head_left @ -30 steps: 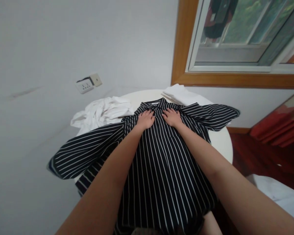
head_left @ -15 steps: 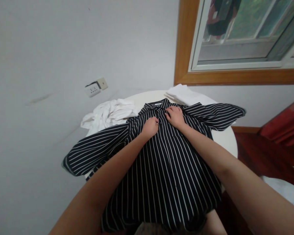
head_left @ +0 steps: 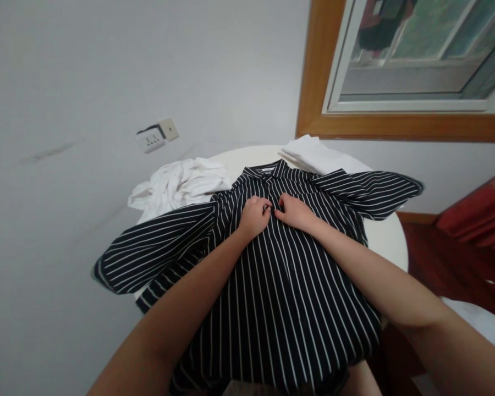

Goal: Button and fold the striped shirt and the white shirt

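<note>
A black shirt with white stripes (head_left: 278,291) lies front up on a round white table (head_left: 391,236). Its collar points to the far side and its sleeves spread out to both sides. My left hand (head_left: 254,215) is closed at the front placket below the collar, fingers curled in a pinch on the cloth. Just right of it, my right hand (head_left: 296,212) rests on the shirt front with thumb and fingers apart, their tips near the placket. Any button between the hands is too small to make out.
Crumpled white cloth (head_left: 181,184) lies at the table's left back, and folded white cloth (head_left: 319,155) at the right back. A wall with a socket (head_left: 150,138) stands behind. A wood-framed window (head_left: 396,125) is at upper right, a red curtain (head_left: 478,206) below it.
My right hand has slid down from near the collar to beside my left hand, its fingers drawing in. My left hand stays at the placket. The view has shifted slightly.
</note>
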`<state>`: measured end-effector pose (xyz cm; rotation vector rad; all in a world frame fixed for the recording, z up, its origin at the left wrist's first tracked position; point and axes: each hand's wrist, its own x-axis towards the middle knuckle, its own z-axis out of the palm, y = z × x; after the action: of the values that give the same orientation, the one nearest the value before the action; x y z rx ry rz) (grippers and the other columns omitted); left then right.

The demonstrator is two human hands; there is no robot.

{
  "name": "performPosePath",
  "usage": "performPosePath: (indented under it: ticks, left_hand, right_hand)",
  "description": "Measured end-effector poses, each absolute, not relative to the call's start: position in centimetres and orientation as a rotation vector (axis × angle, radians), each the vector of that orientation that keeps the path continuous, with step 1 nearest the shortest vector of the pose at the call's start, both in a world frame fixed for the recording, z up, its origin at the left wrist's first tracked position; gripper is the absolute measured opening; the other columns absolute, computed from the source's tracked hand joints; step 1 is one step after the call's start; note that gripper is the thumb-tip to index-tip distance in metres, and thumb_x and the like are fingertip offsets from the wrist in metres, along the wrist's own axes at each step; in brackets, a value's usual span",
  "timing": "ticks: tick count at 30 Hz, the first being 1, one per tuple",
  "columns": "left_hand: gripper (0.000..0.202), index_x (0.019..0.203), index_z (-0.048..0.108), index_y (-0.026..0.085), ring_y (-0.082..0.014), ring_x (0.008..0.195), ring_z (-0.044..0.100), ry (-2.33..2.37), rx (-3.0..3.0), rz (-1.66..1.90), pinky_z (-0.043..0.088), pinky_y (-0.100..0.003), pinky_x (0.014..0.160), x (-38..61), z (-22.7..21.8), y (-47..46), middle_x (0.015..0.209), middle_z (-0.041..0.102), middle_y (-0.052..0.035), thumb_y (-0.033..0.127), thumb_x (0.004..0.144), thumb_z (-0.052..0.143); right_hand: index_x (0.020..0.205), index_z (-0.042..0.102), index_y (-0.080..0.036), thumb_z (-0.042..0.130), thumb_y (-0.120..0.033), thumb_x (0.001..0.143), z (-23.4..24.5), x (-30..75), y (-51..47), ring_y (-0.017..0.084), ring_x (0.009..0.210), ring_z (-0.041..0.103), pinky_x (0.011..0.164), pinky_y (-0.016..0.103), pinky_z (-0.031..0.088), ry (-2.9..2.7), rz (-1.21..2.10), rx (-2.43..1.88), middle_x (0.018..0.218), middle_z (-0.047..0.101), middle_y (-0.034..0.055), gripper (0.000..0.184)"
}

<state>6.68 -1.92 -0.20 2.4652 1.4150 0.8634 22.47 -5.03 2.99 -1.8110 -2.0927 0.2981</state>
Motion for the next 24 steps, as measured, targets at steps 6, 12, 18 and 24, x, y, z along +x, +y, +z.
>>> performPosePath:
  ticks: [6, 12, 18, 24]
  left_hand:
    - [0.013, 0.095, 0.064, 0.021, -0.0234, 0.100, 0.054, 1.376, 2.488, 0.880, 0.041, -0.040, 0.096, 6.8, 0.0, -2.3, 0.097, 0.060, -0.0062, 0.025, 0.086, 0.056]
    - [0.007, 0.090, 0.062, 0.021, -0.0238, 0.099, 0.054, 1.413, 2.476, 0.873, 0.042, -0.040, 0.094, 7.0, 0.2, -2.4, 0.095, 0.058, -0.0058, 0.024, 0.085, 0.058]
    - [0.006, 0.086, 0.061, 0.019, -0.0227, 0.093, 0.055, 1.446, 2.477, 0.878, 0.044, -0.038, 0.090, 7.1, 0.4, -2.5, 0.089, 0.057, -0.0062, 0.023, 0.086, 0.057]
    - [0.012, 0.084, 0.063, 0.018, -0.0222, 0.094, 0.055, 1.469, 2.469, 0.840, 0.044, -0.038, 0.091, 7.1, 0.0, -2.0, 0.088, 0.059, -0.0062, 0.027, 0.087, 0.056]
  right_hand:
    - [0.081, 0.066, -0.016, 0.054, -0.020, 0.082, 2.9, 23.9, -4.6, 0.016, 0.070, 0.065, 0.068, 0.026, 0.051, -1.946, 0.574, -1.693, 0.078, 0.069, 0.0047, 0.013]
    - [0.089, 0.066, -0.015, 0.053, -0.018, 0.084, 1.8, 24.2, -4.0, 0.010, 0.054, 0.059, 0.045, 0.018, 0.048, -1.646, 0.901, -1.459, 0.075, 0.067, 0.0012, 0.015]
    - [0.088, 0.064, -0.014, 0.053, -0.014, 0.084, 0.8, 23.1, -4.1, 0.007, 0.046, 0.053, 0.038, 0.015, 0.044, -1.478, 1.055, -1.389, 0.065, 0.062, -0.0016, 0.011]
    - [0.081, 0.061, -0.014, 0.056, -0.011, 0.084, 1.0, 23.1, -4.2, 0.006, 0.046, 0.055, 0.036, 0.013, 0.045, -1.377, 1.147, -1.299, 0.063, 0.059, -0.0026, 0.006]
